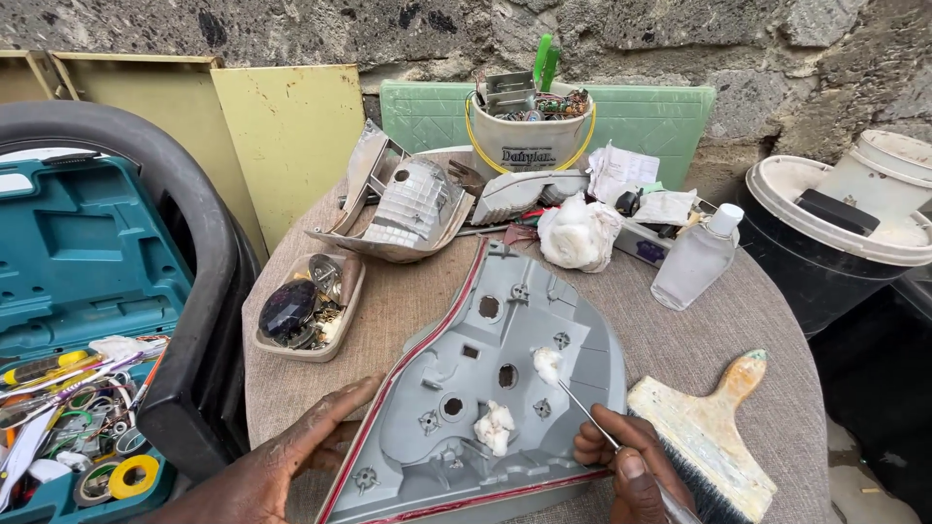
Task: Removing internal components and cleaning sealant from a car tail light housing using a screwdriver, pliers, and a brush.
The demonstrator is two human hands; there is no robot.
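A grey plastic tail-light housing with a red rim lies back side up on the cloth-covered round table. My left hand rests flat against the housing's lower left edge. My right hand grips a thin metal tool whose tip touches a white cotton wad stuffed in one hole. Another cotton wad sits in a hole lower down.
A wide paintbrush lies right of my hand. A clear bottle, a cotton bundle, a second lamp reflector, a parts tray and a bucket crowd the far side. A teal toolbox stands left, a black bin right.
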